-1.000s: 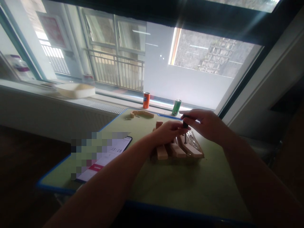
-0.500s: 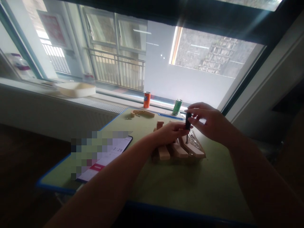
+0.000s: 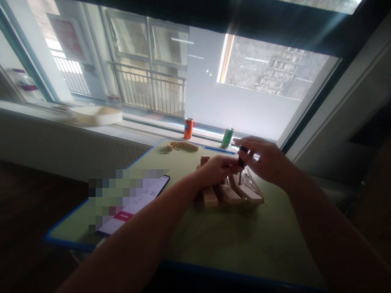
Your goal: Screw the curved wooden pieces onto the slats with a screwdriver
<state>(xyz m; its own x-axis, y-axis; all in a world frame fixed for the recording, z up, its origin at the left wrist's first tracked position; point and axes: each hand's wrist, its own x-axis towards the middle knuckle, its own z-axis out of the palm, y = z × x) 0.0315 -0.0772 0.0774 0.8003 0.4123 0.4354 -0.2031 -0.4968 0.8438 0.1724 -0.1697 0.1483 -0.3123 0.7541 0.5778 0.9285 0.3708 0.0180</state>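
Note:
A screwdriver (image 3: 240,176) with a black handle stands nearly upright, its tip down on a pale curved wooden piece (image 3: 251,194). My right hand (image 3: 264,156) has its fingers round the top of the handle. At the handle's lower end, the fingertips of my left hand (image 3: 218,167) close against it, with the palm over the wooden pieces. Another wooden piece (image 3: 230,194) and a wooden block (image 3: 210,198) lie beside the first, partly hidden by my left hand. Crinkled clear plastic (image 3: 253,182) shows at the right, by the wooden pieces.
A phone (image 3: 140,199) showing a timer lies at the left of the green table (image 3: 207,240). A curved wooden part (image 3: 185,145) and small screws (image 3: 165,153) rest at the far edge. Behind stand an orange can (image 3: 188,128), a green can (image 3: 227,137) and a pale tray (image 3: 96,116).
My right hand has shifted slightly down and its fingers have turned around the screwdriver handle. The left hand and wooden pieces stay nearly in place.

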